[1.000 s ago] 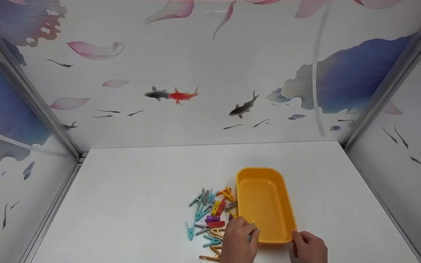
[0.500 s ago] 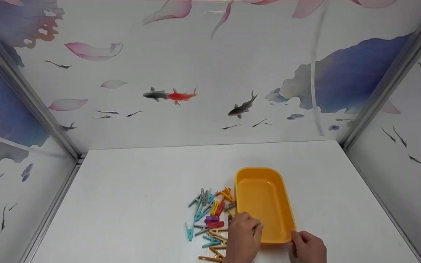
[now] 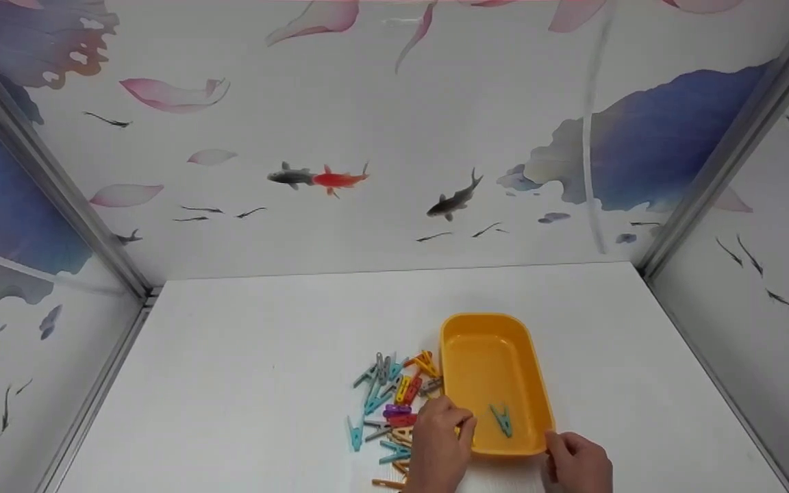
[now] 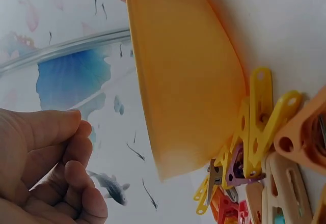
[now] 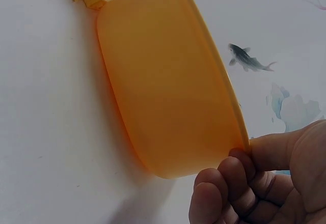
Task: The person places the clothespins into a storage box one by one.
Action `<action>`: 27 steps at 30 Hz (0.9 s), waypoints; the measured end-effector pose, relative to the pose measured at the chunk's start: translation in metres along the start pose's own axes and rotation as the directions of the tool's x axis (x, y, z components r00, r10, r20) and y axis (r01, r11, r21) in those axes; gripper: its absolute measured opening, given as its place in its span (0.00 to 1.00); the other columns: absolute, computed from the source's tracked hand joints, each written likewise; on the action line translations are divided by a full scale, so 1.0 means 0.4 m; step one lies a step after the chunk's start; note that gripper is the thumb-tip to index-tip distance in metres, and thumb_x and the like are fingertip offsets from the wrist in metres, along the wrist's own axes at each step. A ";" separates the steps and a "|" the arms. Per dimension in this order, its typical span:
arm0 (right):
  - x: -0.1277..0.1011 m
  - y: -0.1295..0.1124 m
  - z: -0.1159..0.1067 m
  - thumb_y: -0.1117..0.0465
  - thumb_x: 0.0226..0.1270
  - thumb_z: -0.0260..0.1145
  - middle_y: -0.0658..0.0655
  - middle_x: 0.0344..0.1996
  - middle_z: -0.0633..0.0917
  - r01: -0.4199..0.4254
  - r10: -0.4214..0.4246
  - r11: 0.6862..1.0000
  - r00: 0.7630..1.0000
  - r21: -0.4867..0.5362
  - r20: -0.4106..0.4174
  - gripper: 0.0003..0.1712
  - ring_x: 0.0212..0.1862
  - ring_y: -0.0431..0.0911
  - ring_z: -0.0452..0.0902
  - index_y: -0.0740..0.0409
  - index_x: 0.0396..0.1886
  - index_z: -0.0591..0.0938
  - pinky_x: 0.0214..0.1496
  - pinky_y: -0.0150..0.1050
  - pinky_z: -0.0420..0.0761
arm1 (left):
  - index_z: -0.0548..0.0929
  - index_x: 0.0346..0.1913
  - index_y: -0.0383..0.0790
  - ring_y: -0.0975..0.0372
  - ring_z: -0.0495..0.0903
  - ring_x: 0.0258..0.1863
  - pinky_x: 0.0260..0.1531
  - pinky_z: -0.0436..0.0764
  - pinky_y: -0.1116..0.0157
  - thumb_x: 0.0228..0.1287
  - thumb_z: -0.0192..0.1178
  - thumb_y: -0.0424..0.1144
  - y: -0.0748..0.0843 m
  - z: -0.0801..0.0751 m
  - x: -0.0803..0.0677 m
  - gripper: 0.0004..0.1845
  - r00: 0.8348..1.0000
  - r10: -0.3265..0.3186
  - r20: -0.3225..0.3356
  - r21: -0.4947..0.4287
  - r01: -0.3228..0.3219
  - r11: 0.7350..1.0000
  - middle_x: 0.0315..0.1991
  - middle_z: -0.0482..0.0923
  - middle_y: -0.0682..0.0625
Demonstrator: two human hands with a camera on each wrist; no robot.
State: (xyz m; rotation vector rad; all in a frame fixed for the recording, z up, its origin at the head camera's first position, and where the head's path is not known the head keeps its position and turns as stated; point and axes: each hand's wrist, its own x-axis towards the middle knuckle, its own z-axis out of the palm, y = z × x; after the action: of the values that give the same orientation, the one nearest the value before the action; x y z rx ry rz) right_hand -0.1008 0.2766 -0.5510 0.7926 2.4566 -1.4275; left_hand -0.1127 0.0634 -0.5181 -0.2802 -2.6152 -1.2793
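Observation:
A yellow plastic tray (image 3: 490,363) stands on the white table, with one teal clothespin (image 3: 503,421) lying near its front end. My left hand (image 3: 441,441) is over the tray's left front rim. In the left wrist view, the left thumb and index fingertips (image 4: 76,116) meet with nothing between them, and the other fingers curl. At the front right corner my right hand (image 3: 581,462) pinches the tray's rim between thumb and fingers, as the right wrist view shows too. Left of the tray lies a loose pile of clothespins (image 3: 405,389), partly hidden by my left hand.
The pile mixes teal, grey, red, purple, yellow and tan clothespins, some right against the tray's left wall (image 4: 188,81). Patterned panels (image 3: 394,137) with fish and petals enclose the table (image 3: 230,383) at the back and both sides, with metal strips along the corners.
My left hand has let go of the teal clothespin, which now lies in the tray, and has moved slightly left toward the pile. My right hand stays on the rim.

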 end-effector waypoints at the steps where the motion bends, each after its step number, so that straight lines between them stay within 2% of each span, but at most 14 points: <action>1: 0.000 -0.001 0.000 0.55 0.75 0.53 0.52 0.15 0.74 -0.005 0.005 1.000 1.000 0.000 0.000 0.20 0.22 0.47 0.69 0.63 0.29 0.81 0.27 0.38 0.69 | 0.89 0.29 0.44 0.72 0.68 0.28 0.30 0.71 0.70 0.58 0.68 0.36 -0.002 -0.006 0.000 0.02 1.000 -0.015 0.004 0.002 0.015 1.000 0.24 0.69 0.62; 7: -0.002 -0.003 0.002 0.54 0.75 0.53 0.52 0.16 0.73 -0.033 0.032 0.999 0.999 0.011 0.013 0.20 0.22 0.48 0.70 0.63 0.30 0.81 0.27 0.38 0.69 | 0.89 0.31 0.43 0.71 0.67 0.27 0.30 0.70 0.70 0.59 0.68 0.36 -0.023 -0.031 -0.001 0.03 0.990 -0.129 0.054 0.023 0.128 0.992 0.24 0.68 0.62; 10: -0.002 -0.002 0.003 0.53 0.75 0.53 0.52 0.15 0.73 -0.037 0.037 0.999 0.999 0.022 0.016 0.20 0.22 0.48 0.70 0.63 0.30 0.81 0.27 0.38 0.70 | 0.89 0.30 0.42 0.71 0.66 0.25 0.28 0.69 0.70 0.59 0.68 0.35 -0.040 -0.038 -0.007 0.03 0.985 -0.163 0.063 0.040 0.161 0.986 0.23 0.67 0.61; 17: -0.002 -0.001 0.005 0.54 0.74 0.54 0.52 0.15 0.73 -0.032 0.032 0.999 0.999 0.010 -0.001 0.19 0.23 0.47 0.70 0.62 0.30 0.81 0.27 0.37 0.69 | 0.89 0.27 0.43 0.69 0.65 0.25 0.29 0.67 0.67 0.57 0.69 0.37 -0.084 -0.052 -0.035 0.04 0.976 -0.181 0.121 0.117 0.167 0.979 0.21 0.67 0.60; 22: -0.003 -0.004 0.004 0.55 0.74 0.53 0.52 0.15 0.74 -0.045 0.045 0.999 0.999 0.010 0.004 0.19 0.23 0.47 0.70 0.62 0.30 0.81 0.27 0.37 0.69 | 0.87 0.23 0.42 0.68 0.64 0.22 0.27 0.66 0.66 0.56 0.68 0.35 -0.120 -0.058 -0.056 0.06 0.970 -0.171 0.173 0.129 0.150 0.980 0.20 0.66 0.59; 27: -0.003 -0.004 0.005 0.54 0.75 0.53 0.53 0.16 0.74 -0.060 0.059 0.998 0.998 0.020 0.007 0.19 0.23 0.48 0.70 0.63 0.31 0.81 0.27 0.38 0.70 | 0.86 0.20 0.40 0.66 0.64 0.21 0.26 0.65 0.66 0.56 0.67 0.35 -0.143 -0.062 -0.065 0.09 0.943 -0.192 0.270 0.091 0.173 0.981 0.19 0.66 0.57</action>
State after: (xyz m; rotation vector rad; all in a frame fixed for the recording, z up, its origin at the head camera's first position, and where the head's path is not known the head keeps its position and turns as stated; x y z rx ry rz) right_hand -0.1007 0.2738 -0.5504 0.8564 2.3967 -1.4333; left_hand -0.1004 0.0073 -0.5535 -0.2248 -2.9776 -1.2888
